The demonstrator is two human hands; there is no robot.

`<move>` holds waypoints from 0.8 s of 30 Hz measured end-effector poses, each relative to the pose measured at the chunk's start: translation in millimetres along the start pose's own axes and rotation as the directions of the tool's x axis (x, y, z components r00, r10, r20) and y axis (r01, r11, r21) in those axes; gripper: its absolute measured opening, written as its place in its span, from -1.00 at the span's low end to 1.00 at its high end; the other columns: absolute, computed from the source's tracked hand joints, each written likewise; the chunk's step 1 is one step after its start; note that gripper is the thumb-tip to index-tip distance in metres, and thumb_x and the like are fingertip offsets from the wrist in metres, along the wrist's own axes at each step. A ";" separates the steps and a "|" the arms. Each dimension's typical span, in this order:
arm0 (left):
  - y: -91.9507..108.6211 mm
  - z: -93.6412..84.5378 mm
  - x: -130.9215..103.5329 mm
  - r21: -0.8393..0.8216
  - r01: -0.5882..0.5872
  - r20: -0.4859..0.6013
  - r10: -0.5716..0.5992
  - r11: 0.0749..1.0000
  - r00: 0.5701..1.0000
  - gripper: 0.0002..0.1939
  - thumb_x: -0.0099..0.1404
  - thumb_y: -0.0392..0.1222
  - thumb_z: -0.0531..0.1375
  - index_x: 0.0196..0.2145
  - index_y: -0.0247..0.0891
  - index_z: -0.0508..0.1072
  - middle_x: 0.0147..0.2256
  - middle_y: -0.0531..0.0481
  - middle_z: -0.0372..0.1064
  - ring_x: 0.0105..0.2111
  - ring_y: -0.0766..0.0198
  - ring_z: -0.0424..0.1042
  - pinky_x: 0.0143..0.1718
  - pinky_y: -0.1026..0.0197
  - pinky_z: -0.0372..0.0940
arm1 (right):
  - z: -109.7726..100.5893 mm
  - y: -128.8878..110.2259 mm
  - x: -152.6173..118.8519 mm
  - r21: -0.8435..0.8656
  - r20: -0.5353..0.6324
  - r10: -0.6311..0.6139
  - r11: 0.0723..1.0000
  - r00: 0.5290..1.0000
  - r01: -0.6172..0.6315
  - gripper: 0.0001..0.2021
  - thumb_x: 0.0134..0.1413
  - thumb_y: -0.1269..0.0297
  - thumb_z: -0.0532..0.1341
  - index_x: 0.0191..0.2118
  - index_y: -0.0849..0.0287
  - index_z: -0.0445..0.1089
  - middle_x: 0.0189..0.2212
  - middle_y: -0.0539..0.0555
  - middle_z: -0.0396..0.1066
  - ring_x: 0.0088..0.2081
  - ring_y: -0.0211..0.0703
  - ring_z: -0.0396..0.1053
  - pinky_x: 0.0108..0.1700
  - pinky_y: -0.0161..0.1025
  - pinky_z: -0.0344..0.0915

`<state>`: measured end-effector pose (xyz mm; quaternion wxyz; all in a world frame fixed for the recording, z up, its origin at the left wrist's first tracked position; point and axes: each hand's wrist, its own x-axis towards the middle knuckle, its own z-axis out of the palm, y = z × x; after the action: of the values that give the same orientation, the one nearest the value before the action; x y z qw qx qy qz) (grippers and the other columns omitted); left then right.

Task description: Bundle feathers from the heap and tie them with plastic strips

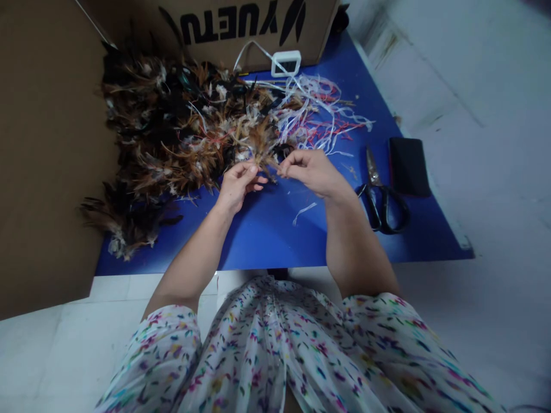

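Note:
My left hand (241, 182) pinches a small brown feather bunch (260, 142) between thumb and fingers, its tips fanning upward. Close by on the right, my right hand (310, 171) has thumb and forefinger pressed together at the bunch's lower side; what they pinch is too small to make out. Behind both hands spreads a large heap of brown and black feathers (172, 126), with bits of red and white string among them. White and red ribbons and strings (322, 115) lie tangled just beyond my right hand.
Black-handled scissors (381, 201) lie right of my right forearm, beside a black flat case (408, 166). A white-framed device (286, 63) stands before a cardboard box (258, 28). A separate feather clump (129, 221) lies on the blue table (267, 241) near a cardboard panel (47, 143) at left.

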<state>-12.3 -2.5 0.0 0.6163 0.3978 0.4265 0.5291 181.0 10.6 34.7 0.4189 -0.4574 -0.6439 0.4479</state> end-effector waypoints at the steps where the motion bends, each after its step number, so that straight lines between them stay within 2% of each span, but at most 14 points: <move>1: -0.5 0.0 0.2 0.001 0.000 0.005 0.000 1.000 1.000 -0.70 0.15 -0.07 0.42 -0.42 -0.27 0.41 -0.36 0.08 0.47 -0.50 0.43 0.53 -0.52 0.41 0.39 | -0.1 -0.6 -0.2 0.028 0.010 0.007 1.000 1.000 -0.007 -0.92 -0.16 0.48 0.27 -0.55 0.20 0.45 -0.55 -0.02 0.46 -0.46 -0.29 0.37 -0.34 -0.30 0.26; 4: 0.2 -0.2 0.6 0.013 0.007 -0.006 -0.007 1.000 1.000 -0.68 0.14 -0.02 0.43 -0.41 -0.26 0.41 -0.44 0.11 0.45 -0.56 0.47 0.48 -0.53 0.43 0.38 | -1.1 -2.4 -1.0 0.062 0.037 0.021 0.998 0.999 -0.023 -0.93 -0.17 0.45 0.28 -0.57 0.19 0.44 -0.55 -0.01 0.47 -0.45 -0.28 0.39 -0.35 -0.31 0.28; 8: 4.6 -1.3 0.6 -0.028 0.000 -0.047 -0.001 1.000 0.999 -0.69 0.17 -0.01 0.41 -0.41 -0.23 0.41 -0.51 0.15 0.41 -0.56 0.49 0.46 -0.54 0.47 0.37 | -2.6 -3.3 -1.6 0.022 0.063 0.033 0.999 0.997 -0.035 -0.92 -0.19 0.42 0.31 -0.59 0.18 0.45 -0.58 -0.02 0.46 -0.48 -0.30 0.36 -0.40 -0.32 0.25; 12: 8.3 -1.0 -0.3 -0.078 -0.015 -0.061 0.011 0.997 0.998 -0.70 0.18 -0.05 0.40 -0.42 -0.23 0.39 -0.47 0.15 0.44 -0.54 0.50 0.47 -0.53 0.48 0.38 | -2.9 -1.0 -1.7 -0.022 0.087 0.042 0.999 0.995 -0.041 -0.92 -0.18 0.42 0.32 -0.59 0.18 0.47 -0.60 -0.03 0.45 -0.53 -0.33 0.30 -0.44 -0.33 0.20; 19: 9.1 -0.2 -0.3 -0.055 -0.032 -0.093 0.027 0.998 0.995 -0.76 0.25 -0.10 0.36 -0.43 -0.25 0.42 -0.32 0.05 0.54 -0.48 0.52 0.49 -0.47 0.49 0.42 | -2.8 2.1 -2.0 -0.069 0.111 0.056 0.996 0.992 -0.049 -0.90 -0.17 0.47 0.36 -0.58 0.19 0.47 -0.64 -0.04 0.40 -0.54 -0.33 0.29 -0.45 -0.33 0.20; 21: 7.8 -1.3 0.8 -0.061 -0.037 -0.088 0.032 0.997 0.996 -0.79 0.28 -0.13 0.34 -0.43 -0.25 0.44 -0.32 0.06 0.55 -0.45 0.52 0.51 -0.41 0.47 0.45 | -1.7 0.4 -1.7 -0.026 0.113 0.070 0.997 0.991 -0.068 -0.88 -0.12 0.42 0.38 -0.55 0.20 0.45 -0.62 -0.03 0.41 -0.53 -0.32 0.32 -0.43 -0.33 0.25; 24: 5.9 -2.1 2.3 -0.105 -0.028 -0.126 0.015 0.994 0.992 -0.83 0.31 -0.17 0.32 -0.42 -0.24 0.46 -0.31 0.05 0.56 -0.39 0.49 0.54 -0.35 0.46 0.47 | 4.6 -0.7 -0.1 0.160 0.088 0.107 0.980 0.990 -0.120 -0.87 0.04 0.26 0.34 -0.41 0.18 0.42 -0.50 0.00 0.48 -0.47 -0.29 0.41 -0.39 -0.30 0.35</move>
<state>-16.0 0.6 4.6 0.6028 0.3352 0.4312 0.5817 176.5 9.5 34.2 0.4034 -0.4393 -0.5933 0.5406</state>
